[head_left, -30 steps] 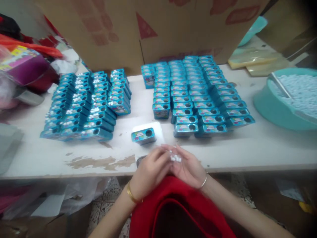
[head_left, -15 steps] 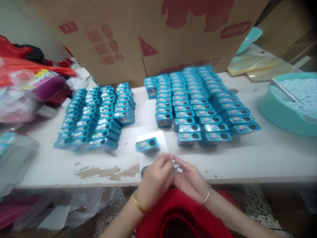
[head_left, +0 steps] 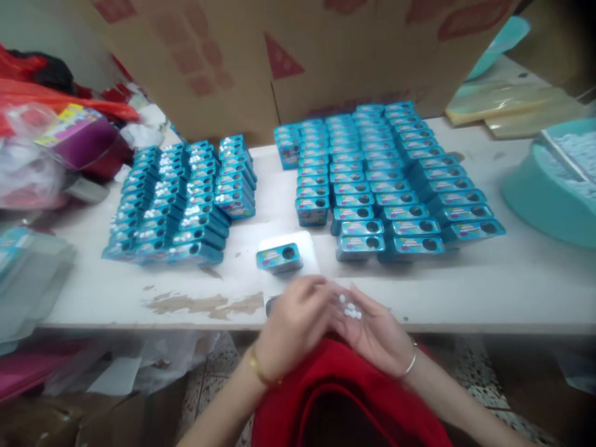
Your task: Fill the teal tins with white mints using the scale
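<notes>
Palm up over the table's front edge, my right hand (head_left: 379,332) cups several small white pellets (head_left: 351,310). My left hand (head_left: 295,326) is beside it on the left, its fingers curled together near the right fingertips; whatever they pinch, if anything, is hidden. Just beyond the hands, a small blue tin (head_left: 279,257) with a round dark opening in its top rests on a flat white plate (head_left: 307,245), which looks like a scale. A dark part (head_left: 270,304) of it shows beside my left hand.
Rows of similar tins (head_left: 356,214) stand at centre right. More tins (head_left: 195,233), with white pellets on top, stand left. A turquoise basin (head_left: 542,189) of white pellets is far right. A large carton (head_left: 233,81) stands behind, clear plastic boxes (head_left: 35,279) at left.
The view has tilted down and shifted slightly, so the tins appear higher. My hands have moved slightly apart; the pellets remain in my right palm. The tin on the plate has not moved.
</notes>
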### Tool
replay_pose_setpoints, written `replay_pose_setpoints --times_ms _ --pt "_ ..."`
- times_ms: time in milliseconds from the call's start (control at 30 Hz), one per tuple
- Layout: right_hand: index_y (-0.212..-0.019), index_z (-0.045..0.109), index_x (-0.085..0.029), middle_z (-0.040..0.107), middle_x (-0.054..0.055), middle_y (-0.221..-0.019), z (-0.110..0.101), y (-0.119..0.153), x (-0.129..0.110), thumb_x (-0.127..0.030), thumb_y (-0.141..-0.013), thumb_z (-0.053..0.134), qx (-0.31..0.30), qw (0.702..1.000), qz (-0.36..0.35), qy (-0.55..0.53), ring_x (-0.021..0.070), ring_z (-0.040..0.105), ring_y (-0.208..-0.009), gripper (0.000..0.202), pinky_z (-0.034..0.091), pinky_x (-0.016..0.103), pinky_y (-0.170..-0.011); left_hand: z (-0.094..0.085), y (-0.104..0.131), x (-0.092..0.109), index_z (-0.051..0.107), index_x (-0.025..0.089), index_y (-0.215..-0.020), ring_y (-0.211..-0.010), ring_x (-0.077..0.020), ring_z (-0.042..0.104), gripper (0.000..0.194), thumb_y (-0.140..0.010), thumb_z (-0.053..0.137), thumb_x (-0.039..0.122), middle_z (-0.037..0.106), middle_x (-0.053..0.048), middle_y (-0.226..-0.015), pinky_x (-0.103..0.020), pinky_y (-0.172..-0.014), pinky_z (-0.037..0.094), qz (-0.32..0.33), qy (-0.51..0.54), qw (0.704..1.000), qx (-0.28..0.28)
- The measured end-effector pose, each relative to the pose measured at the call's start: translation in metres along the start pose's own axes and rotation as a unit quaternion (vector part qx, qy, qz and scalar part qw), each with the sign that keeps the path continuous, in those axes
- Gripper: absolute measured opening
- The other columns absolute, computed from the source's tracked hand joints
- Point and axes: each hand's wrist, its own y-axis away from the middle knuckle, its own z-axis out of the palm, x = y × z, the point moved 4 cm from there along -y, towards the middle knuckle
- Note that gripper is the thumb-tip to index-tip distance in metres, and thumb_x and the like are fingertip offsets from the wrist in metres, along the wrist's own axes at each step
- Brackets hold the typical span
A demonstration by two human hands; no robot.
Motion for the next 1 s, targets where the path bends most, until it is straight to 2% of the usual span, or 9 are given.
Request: replay_pose_setpoints --times_ms 67,133,233,500,667,867,1000 --pt "-0.104 0.064 -0.011 0.069 0.008 -0.102 -0.015 0.009 0.0 -0.023 -0.094 0.044 0.042 0.999 0.007 -0.002 0.0135 0.065 -0.097 0.026 0.047 0.027 -0.094 0.036 0.007 0.016 0.056 0.013 -0.107 -0.092 -0.0167 0.055 0.022 -0.089 0.043 0.017 0.059 -0.01 -0.1 -0.029 -0.079 0.049 0.029 -0.002 0.998 -0.057" --pt "-0.11 0.062 -0.012 0.068 0.008 -0.106 -0.027 0.017 0.001 -0.021 -0.094 0.043 0.079 0.996 0.029 -0.002 0.015 0.064 -0.1 0.027 0.049 0.029 -0.092 0.064 0.011 0.026 0.058 0.012 -0.094 -0.086 -0.0162 0.054 0.02 -0.09 0.04 0.017 0.06 -0.009 -0.092 -0.028 -0.074 0.048 0.049 -0.012 0.995 -0.084" --pt "-0.119 0.057 -0.013 0.067 0.009 -0.11 -0.037 0.026 0.004 -0.023 -0.095 0.041 0.103 0.993 0.063 -0.007 0.0173 0.064 -0.1 0.031 0.05 0.032 -0.09 0.082 0.013 0.032 0.058 0.012 -0.082 -0.081 -0.015 0.053 0.023 -0.091 0.038 0.017 0.058 -0.006 -0.085 -0.027 -0.072 0.047 0.065 -0.025 0.991 -0.11" --pt "-0.127 0.051 -0.014 0.065 0.01 -0.115 -0.038 0.018 0.01 -0.026 -0.095 0.04 0.077 0.995 0.06 0.036 0.0162 0.066 -0.096 0.036 0.051 0.031 -0.089 0.076 0.022 0.028 0.056 0.013 -0.09 -0.081 -0.0151 0.053 0.021 -0.091 0.035 0.017 0.057 -0.007 -0.088 -0.028 -0.072 0.047 0.041 -0.013 0.992 -0.121" --pt "-0.129 0.049 -0.014 0.064 0.012 -0.115 -0.036 0.016 0.014 -0.03 -0.095 0.04 0.056 0.994 0.083 0.05 0.0177 0.067 -0.093 0.039 0.051 0.034 -0.089 0.074 0.022 0.026 0.053 0.014 -0.089 -0.078 -0.0163 0.051 0.013 -0.087 0.04 0.014 0.055 -0.006 -0.085 -0.03 -0.069 0.048 -0.036 -0.009 0.989 -0.146" --pt "-0.124 0.052 -0.012 0.066 0.013 -0.108 -0.043 0.013 0.016 -0.036 -0.093 0.044 0.026 0.99 0.121 0.073 0.0197 0.067 -0.093 0.041 0.051 0.036 -0.088 0.067 0.022 0.024 0.053 0.014 -0.092 -0.079 -0.0161 0.052 0.015 -0.087 0.039 0.014 0.054 -0.006 -0.089 -0.029 -0.068 0.048 -0.085 -0.009 0.979 -0.186" --pt "-0.12 0.054 -0.011 0.067 0.013 -0.105 -0.043 0.01 0.016 -0.037 -0.091 0.048 0.019 0.99 0.115 0.079 0.0206 0.067 -0.092 0.039 0.051 0.037 -0.088 0.065 0.022 0.021 0.053 0.015 -0.09 -0.077 -0.0147 0.051 0.014 -0.086 0.04 0.013 0.054 -0.005 -0.087 -0.028 -0.068 0.048 -0.091 0.005 0.979 -0.181"
